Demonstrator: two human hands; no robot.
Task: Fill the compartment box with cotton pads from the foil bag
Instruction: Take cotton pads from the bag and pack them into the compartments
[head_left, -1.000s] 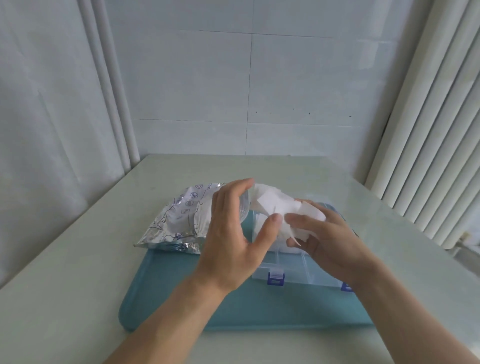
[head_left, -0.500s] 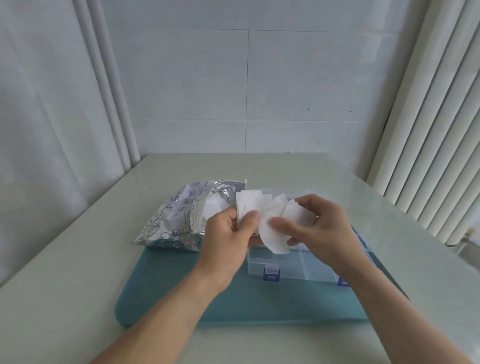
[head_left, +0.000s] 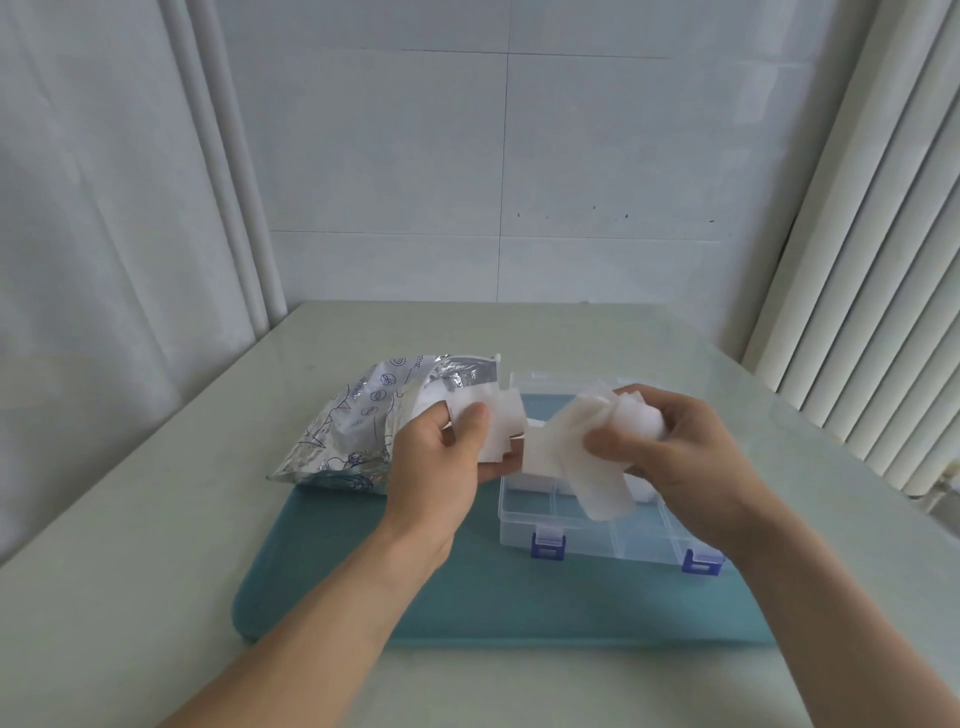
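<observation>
Two hands: left hand (head_left: 441, 467) pinches white square cotton pads (head_left: 488, 426); right hand (head_left: 691, 457) grips a crumpled bunch, seemingly several, above the clear plastic compartment box (head_left: 597, 535), crinkled silver foil bag (head_left: 363, 421) at nine o'clock.

Cotton pads split between two hands above an open compartment box, foil bag alongside.

The clear box (head_left: 608, 525) with two blue latches on its near wall sits on the right half of a teal mat, lid back; its near compartments show only the mat through the plastic, while white pads lie in the row behind. The left hand (head_left: 441, 467) pinches a small stack of white square pads (head_left: 491, 426) under the thumb; the right hand (head_left: 670, 447) grips a looser, fanned bunch (head_left: 582, 457), one pad drooping over the box. The crumpled silver bag (head_left: 363, 421), printed in blue, lies just left of the box, mouth open towards it, more pads showing inside.
</observation>
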